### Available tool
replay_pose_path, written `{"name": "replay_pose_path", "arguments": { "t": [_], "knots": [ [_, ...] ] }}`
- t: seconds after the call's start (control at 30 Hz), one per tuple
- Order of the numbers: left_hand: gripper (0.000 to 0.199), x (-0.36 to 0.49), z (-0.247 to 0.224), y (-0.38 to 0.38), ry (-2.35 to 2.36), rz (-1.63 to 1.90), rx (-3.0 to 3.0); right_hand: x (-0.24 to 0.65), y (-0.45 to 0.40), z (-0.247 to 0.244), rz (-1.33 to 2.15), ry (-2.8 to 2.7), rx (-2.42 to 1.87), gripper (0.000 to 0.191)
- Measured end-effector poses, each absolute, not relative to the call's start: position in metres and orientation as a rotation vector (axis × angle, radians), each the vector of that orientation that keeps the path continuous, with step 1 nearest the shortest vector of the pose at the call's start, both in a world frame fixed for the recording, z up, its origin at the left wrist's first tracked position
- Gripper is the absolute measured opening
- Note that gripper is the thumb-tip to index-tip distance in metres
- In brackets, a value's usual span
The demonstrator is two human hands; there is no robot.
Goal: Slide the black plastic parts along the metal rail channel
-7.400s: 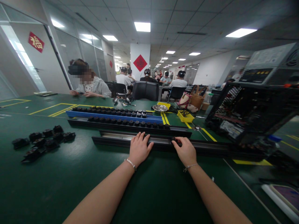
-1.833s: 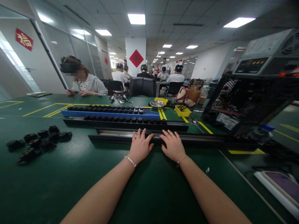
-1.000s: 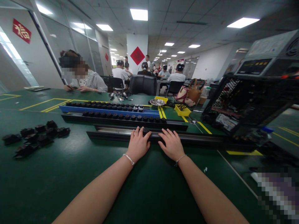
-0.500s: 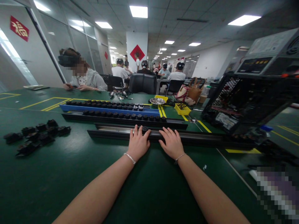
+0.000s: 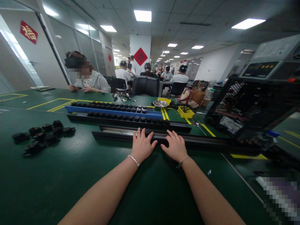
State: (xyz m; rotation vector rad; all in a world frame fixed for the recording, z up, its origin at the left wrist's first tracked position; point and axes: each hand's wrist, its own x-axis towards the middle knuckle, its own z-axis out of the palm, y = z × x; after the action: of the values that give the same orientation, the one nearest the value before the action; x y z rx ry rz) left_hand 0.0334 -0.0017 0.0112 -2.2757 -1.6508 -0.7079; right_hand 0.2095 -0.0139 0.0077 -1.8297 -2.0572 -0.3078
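Trough (image 5: 112,137), black module (image 5: 147,131) inside; left grip (image 5: 142,146) and right grip (image 5: 175,146) splayed loosely over it

Looks to me like an open-plan office set up for bench assembly: I see ceiling light panels (image 5: 142,15), glass partitions (image 5: 64,39), a black office chair (image 5: 145,86), people seated (image 5: 179,78) further back, a green tabletop (image 5: 58,178) with black rails (image 5: 112,136), yellow bins (image 5: 186,113), a computer case (image 5: 260,100).

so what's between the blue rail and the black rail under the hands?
A second black rail carrying a row of black modules lies between the blue rail and the near black rail in head view.
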Motion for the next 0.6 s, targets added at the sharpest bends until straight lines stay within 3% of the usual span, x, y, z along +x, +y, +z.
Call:
{"name": "replay_pose_path", "arguments": {
  "t": [0.6],
  "knots": [
    [0.05,0.0285,0.0177,-0.0007,-1.701,-0.699,-2.289,0.2074,-0.0127,0.0061,-0.392,-1.989,-1.766,0.033]
  ]
}}
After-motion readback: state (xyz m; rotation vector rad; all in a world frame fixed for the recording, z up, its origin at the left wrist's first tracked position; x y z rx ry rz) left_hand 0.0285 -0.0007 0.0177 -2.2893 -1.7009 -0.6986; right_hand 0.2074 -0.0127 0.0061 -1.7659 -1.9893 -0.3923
